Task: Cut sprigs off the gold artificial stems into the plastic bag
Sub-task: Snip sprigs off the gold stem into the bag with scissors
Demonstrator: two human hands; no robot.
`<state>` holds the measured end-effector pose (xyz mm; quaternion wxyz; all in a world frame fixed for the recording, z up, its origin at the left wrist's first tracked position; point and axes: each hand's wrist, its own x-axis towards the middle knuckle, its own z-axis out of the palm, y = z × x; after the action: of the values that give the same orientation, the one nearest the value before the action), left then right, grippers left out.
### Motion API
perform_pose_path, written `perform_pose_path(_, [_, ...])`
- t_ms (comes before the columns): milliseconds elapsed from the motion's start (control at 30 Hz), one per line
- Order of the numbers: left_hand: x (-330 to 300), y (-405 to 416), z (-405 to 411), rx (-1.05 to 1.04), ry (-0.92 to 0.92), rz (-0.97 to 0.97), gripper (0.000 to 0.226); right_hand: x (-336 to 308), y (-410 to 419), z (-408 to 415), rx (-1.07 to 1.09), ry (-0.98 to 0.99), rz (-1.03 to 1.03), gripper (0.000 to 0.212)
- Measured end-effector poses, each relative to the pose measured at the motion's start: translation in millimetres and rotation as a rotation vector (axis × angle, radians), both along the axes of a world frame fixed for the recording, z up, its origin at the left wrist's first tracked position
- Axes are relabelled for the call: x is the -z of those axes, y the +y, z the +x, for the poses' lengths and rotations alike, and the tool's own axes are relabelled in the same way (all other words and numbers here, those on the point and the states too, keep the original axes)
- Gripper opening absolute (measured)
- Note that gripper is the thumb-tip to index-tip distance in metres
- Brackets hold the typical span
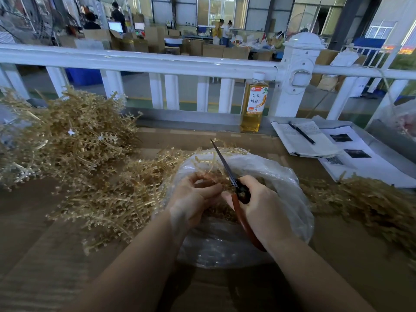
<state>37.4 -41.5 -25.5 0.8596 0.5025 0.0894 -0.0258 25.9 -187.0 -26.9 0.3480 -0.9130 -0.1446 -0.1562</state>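
A clear plastic bag lies open on the table in front of me, with gold sprigs inside. Over its mouth my left hand pinches a gold stem that reaches up over the bag's far rim. My right hand grips red-handled scissors; their dark blades are together and point up and away, beside the stem. A big heap of gold stems fills the table's left side, and more gold stems lie just left of the bag.
Another gold pile lies at the right. A bottle of amber drink stands by the white railing. Papers and a black pen lie at the back right. People work among cardboard boxes far behind.
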Motion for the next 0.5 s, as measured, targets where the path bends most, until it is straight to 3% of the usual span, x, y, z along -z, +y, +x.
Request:
perform_pose_path(233, [3,6,14,-0.126,-0.03,-0.214,0.024,2,1,-3,-0.084,0.005,-0.059,0.027])
perform_pose_path(500, [8,11,17,-0.141,-0.082,-0.244,0.029,3,-2,0,-0.112,-0.011,-0.164,0.027])
